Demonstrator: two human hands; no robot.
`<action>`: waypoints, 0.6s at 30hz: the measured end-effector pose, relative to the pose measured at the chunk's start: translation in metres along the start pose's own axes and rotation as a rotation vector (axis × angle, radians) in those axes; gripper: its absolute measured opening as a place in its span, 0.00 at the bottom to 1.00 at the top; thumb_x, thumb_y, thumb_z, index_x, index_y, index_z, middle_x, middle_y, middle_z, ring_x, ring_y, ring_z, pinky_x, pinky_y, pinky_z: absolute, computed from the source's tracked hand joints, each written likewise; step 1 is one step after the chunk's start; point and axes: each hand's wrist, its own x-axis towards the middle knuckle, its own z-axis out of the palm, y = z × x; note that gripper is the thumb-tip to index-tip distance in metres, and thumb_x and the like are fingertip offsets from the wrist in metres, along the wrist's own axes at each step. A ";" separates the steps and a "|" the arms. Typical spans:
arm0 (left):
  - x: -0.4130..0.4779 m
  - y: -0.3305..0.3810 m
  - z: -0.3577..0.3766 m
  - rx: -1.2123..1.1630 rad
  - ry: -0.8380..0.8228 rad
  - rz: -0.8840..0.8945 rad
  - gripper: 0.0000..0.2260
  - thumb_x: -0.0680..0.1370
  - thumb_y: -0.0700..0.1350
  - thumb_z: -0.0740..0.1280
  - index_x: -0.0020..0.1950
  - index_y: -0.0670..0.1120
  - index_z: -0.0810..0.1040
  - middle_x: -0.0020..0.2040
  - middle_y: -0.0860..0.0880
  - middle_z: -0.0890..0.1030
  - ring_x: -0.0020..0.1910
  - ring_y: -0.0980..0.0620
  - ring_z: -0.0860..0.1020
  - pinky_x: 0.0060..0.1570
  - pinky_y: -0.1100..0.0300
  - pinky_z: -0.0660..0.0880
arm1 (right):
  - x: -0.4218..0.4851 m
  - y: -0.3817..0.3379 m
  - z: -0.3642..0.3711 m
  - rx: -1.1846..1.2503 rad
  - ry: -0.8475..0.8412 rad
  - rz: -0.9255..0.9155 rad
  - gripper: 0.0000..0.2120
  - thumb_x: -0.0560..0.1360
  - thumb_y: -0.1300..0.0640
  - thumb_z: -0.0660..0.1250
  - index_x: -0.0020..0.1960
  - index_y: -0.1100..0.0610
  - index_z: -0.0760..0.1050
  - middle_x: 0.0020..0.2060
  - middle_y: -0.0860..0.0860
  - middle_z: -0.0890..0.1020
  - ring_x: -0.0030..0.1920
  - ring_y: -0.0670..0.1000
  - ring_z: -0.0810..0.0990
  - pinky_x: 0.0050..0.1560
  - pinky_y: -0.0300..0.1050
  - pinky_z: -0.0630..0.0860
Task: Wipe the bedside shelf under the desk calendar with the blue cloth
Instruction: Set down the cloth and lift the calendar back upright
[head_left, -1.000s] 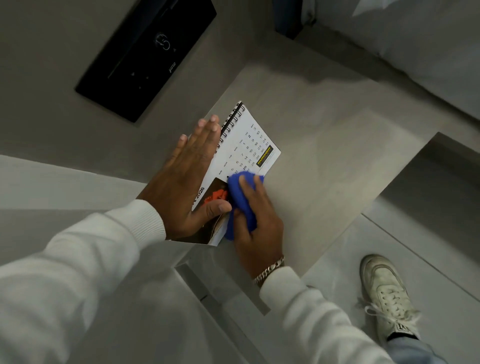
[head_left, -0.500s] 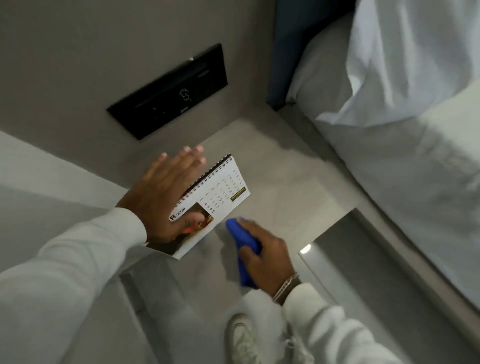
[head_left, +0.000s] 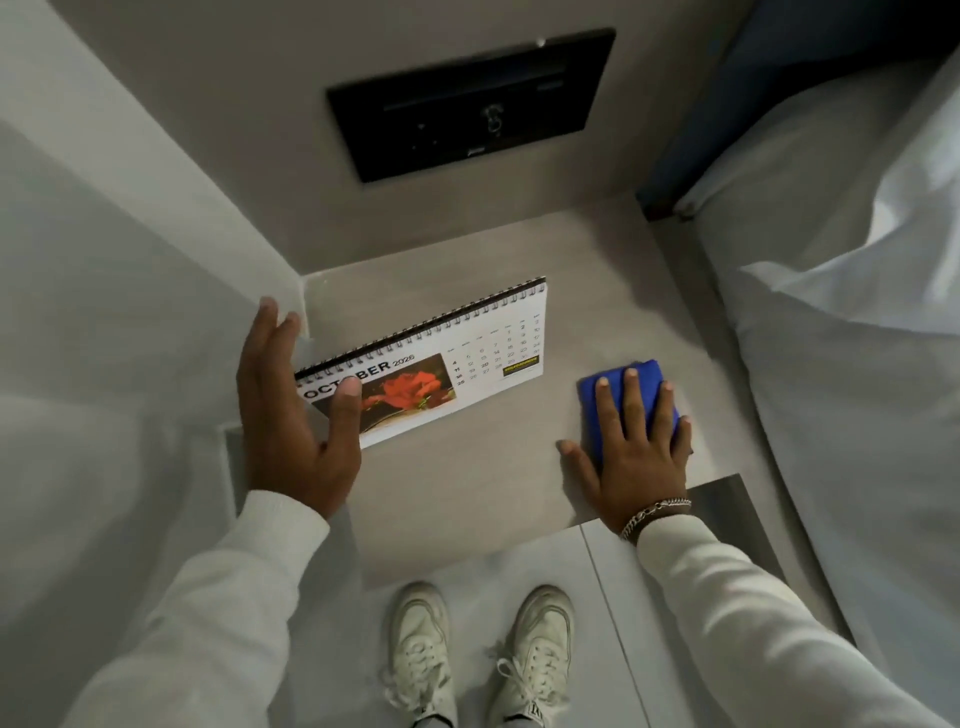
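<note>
A: Where is the desk calendar (head_left: 431, 364) now?

B: The left hand (head_left: 296, 415) grips its left end, thumb on the front page over the word OCTOBER, fingers behind. I cannot tell if its lower edge touches the bedside shelf (head_left: 457, 493).

A: And the blue cloth (head_left: 628, 400)?

B: It lies folded on the shelf, to the right of the calendar and apart from it. The right hand (head_left: 634, 447) is on top of it, flat, with fingers spread; the thumb touches the shelf beside the cloth.

A: What is near the shelf?

B: A black panel (head_left: 470, 104) on the wall behind, white bedding (head_left: 857, 286) at the right.
</note>
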 end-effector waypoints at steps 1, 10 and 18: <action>-0.009 -0.003 0.001 -0.045 0.019 -0.078 0.26 0.78 0.49 0.61 0.73 0.41 0.62 0.77 0.39 0.61 0.77 0.46 0.60 0.76 0.54 0.58 | 0.000 -0.001 0.002 -0.008 0.004 0.004 0.39 0.72 0.30 0.45 0.76 0.51 0.51 0.78 0.56 0.53 0.76 0.67 0.47 0.71 0.69 0.51; -0.032 0.000 0.002 -0.337 0.203 -0.605 0.16 0.77 0.49 0.59 0.58 0.43 0.78 0.53 0.52 0.83 0.49 0.59 0.77 0.49 0.70 0.73 | 0.024 -0.039 -0.069 0.698 0.172 0.023 0.30 0.75 0.40 0.62 0.72 0.53 0.62 0.69 0.50 0.72 0.63 0.50 0.74 0.66 0.41 0.68; -0.015 0.007 0.007 -0.463 0.082 -0.669 0.10 0.78 0.54 0.58 0.44 0.55 0.77 0.40 0.60 0.83 0.42 0.62 0.80 0.54 0.42 0.79 | 0.050 -0.078 -0.084 1.111 0.222 0.034 0.13 0.78 0.49 0.63 0.52 0.57 0.80 0.47 0.52 0.84 0.48 0.50 0.83 0.55 0.51 0.80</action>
